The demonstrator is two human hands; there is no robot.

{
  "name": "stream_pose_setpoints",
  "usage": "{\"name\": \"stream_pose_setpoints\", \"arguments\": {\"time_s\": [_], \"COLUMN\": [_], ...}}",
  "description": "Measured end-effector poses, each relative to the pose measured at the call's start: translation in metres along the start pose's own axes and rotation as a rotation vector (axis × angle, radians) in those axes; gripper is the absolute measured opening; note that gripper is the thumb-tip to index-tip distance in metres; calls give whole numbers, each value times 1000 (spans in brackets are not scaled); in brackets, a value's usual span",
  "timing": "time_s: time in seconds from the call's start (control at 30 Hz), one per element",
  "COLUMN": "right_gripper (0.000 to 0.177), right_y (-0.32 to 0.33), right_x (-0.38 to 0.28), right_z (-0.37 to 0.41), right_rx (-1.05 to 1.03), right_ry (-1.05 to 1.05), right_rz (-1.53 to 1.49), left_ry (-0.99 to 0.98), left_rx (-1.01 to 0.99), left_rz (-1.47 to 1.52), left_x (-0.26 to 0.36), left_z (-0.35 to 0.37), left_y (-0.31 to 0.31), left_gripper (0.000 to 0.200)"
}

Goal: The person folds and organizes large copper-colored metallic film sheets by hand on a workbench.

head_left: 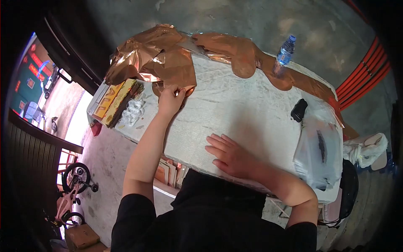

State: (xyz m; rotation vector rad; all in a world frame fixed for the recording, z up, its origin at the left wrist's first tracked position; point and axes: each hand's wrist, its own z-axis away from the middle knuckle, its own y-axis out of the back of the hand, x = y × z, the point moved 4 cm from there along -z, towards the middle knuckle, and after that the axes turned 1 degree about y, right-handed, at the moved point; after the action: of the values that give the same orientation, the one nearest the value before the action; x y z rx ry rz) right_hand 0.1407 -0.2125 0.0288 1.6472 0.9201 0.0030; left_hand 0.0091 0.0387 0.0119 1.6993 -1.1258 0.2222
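A crumpled, flat copper-coloured foil balloon lies over the back left of the white-covered table. At its near corner my left hand is closed, thumb and fingers pinched on the foil edge. My right hand rests palm down near the front edge, fingers spread, holding nothing. More flat copper foil with rounded lobes runs along the far edge to the right. Beside my left hand lie a yellow box and a small heap of white curled strips.
A water bottle stands on the foil at the back right. A black object and a stack of clear plastic bags lie on the right side. A pink bicycle and a cardboard box are on the floor at left.
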Motion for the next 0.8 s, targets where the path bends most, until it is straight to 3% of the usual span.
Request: {"name": "stream_pose_setpoints", "arguments": {"time_s": [0.27,0.33,0.5,0.53,0.57,0.6,0.67,0.73,0.8], "right_gripper": [44,43,43,43,43,43,42,41,41], "right_y": [2,3,6,6,5,5,5,4,2], "right_x": [1,1,0,0,1,1,1,1,2], "right_z": [-1,-2,0,1,2,3,3,4,5], "right_rx": [-23,-6,60,65,73,82,117,148,178], "right_ry": [-26,-21,7,6,8,10,26,43,45], "right_rz": [-30,-23,-53,-53,-59,-64,-56,-52,-37], "left_ry": [147,282,215,192,67,92,-167,-215,-427], "left_rx": [219,376,638,766,737,658,788,743,614], "left_rz": [337,708,498,540,364,639,325,383,516], "left_x": [-20,-29,-58,-31,-14,-19,37,54,110], "left_z": [-11,-19,-71,-78,-88,-109,-121,-140,-139], "left_y": [12,21,81,97,118,126,154,167,169], "left_gripper": [13,13,25,27,27,27,22,18,14]}}
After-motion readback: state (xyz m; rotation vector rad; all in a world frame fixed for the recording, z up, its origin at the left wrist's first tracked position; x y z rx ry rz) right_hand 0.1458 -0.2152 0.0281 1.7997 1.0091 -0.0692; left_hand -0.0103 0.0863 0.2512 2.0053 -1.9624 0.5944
